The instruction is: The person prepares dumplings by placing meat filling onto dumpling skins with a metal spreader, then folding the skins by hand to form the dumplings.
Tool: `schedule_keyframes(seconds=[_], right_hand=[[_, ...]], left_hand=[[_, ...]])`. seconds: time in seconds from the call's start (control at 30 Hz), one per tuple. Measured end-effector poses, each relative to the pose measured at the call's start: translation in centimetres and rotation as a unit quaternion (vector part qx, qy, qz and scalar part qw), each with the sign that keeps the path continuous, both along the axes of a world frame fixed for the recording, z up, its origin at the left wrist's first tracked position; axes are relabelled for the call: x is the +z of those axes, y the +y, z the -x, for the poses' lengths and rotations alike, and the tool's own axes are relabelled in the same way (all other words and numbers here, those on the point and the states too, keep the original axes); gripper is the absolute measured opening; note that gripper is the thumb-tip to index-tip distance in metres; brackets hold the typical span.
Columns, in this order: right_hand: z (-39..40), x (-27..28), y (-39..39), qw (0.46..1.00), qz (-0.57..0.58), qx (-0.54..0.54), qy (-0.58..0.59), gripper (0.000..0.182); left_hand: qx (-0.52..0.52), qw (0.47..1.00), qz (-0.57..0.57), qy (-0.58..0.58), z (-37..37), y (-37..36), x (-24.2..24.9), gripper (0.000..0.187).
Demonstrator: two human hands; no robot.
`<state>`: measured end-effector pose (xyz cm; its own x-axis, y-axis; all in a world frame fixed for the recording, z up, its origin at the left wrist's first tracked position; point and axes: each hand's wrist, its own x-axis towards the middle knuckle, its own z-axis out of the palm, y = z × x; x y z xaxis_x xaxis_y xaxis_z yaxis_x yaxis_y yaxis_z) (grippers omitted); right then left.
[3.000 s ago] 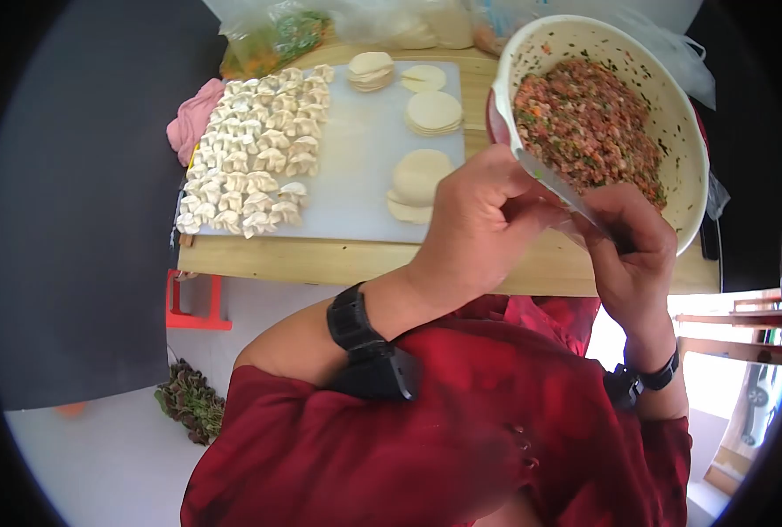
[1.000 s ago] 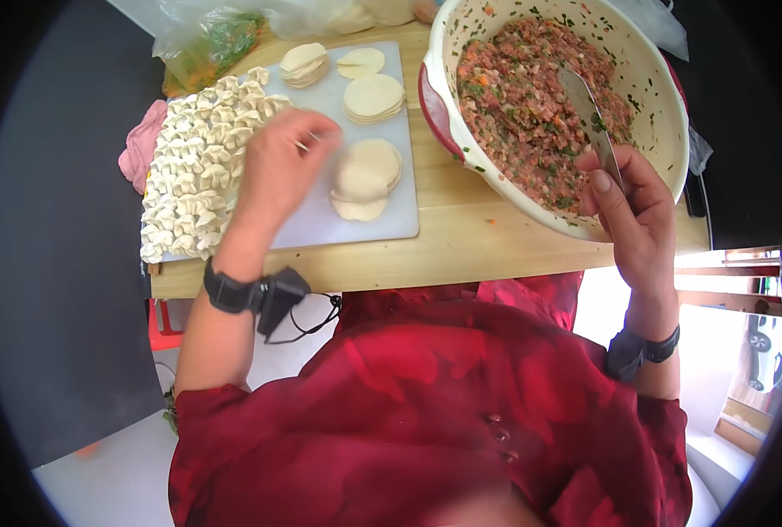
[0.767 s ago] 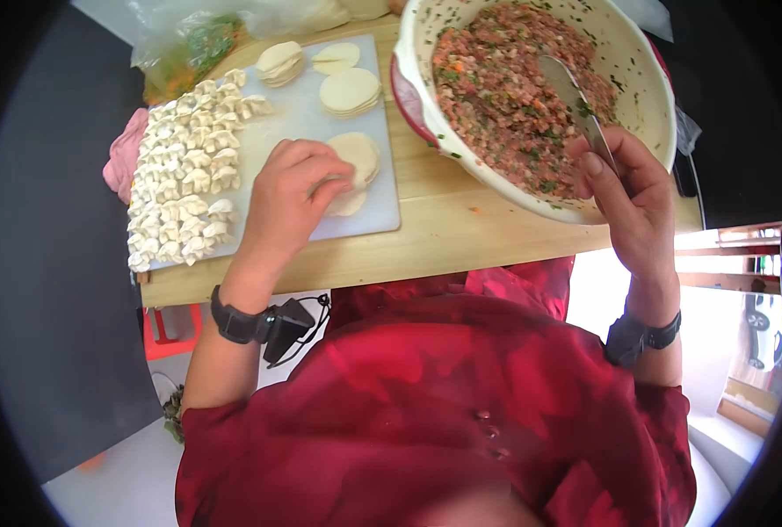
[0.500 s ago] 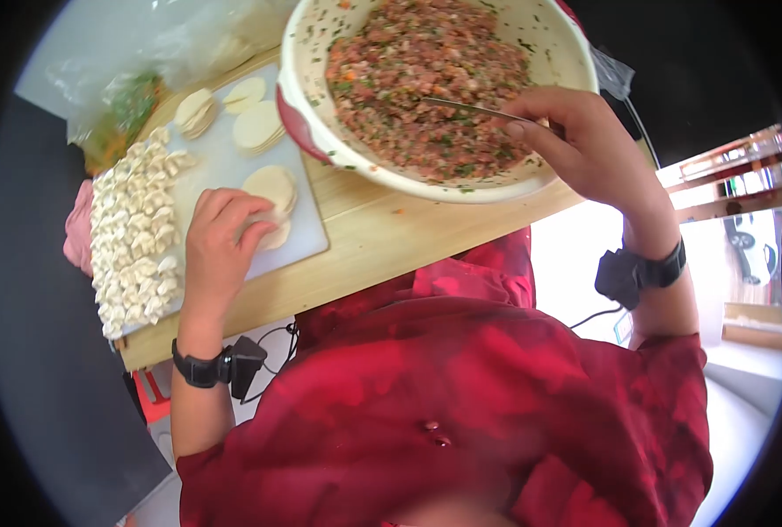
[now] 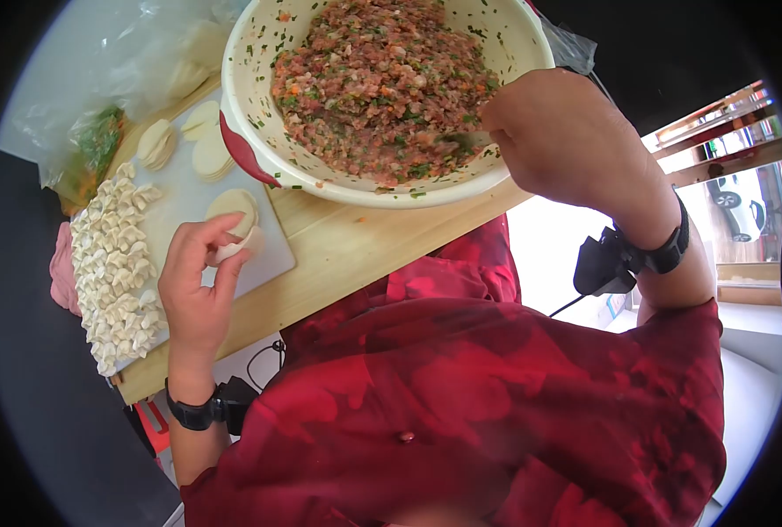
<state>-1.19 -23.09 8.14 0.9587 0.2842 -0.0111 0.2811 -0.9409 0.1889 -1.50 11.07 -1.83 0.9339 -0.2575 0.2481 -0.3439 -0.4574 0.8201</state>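
My left hand (image 5: 196,279) pinches a round dumpling wrapper (image 5: 242,245) between thumb and fingers, lifted and slightly bent. Right beside it lies a stack of wrappers (image 5: 234,205) on the white cutting board (image 5: 266,230). My right hand (image 5: 567,140) is closed round a thin metal spoon (image 5: 461,139), its end dipped into minced meat filling (image 5: 382,83) flecked with green and orange. That filling sits in a large cream bowl (image 5: 356,195) with red handles. The fingertips of my right hand are turned away from view.
Rows of folded dumplings (image 5: 114,272) cover the board's left side. More wrapper stacks (image 5: 213,156) lie toward the back. A clear plastic bag (image 5: 119,66) and bagged greens (image 5: 99,145) are at the back left. The wooden table (image 5: 321,241) has its edge near my body.
My left hand has picked a wrapper off the stack. My right hand has turned over, pushing the spoon down into the filling. The whole view has shifted slightly.
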Motion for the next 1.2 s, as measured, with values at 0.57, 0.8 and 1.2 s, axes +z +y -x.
schedule_keyframes(seconds=[0.57, 0.8, 1.2], right_hand=[[-1.0, -0.8, -0.1, 0.986, -0.081, 0.071, 0.124, 0.014], [-0.3, -2.0, -0.4, 0.982, -0.159, 0.084, 0.052, 0.016], [-1.5, -2.6, -3.6, 0.935, -0.342, -0.090, -0.029, 0.024]], left_hand=[[-0.082, 0.793, 0.351, 0.491, 1.7, -6.6, 1.4, 0.033], [-0.096, 0.780, 0.376, 0.491, 2.4, -8.6, 2.3, 0.033], [-0.088, 0.762, 0.381, 0.516, 1.4, -9.4, 1.7, 0.057]])
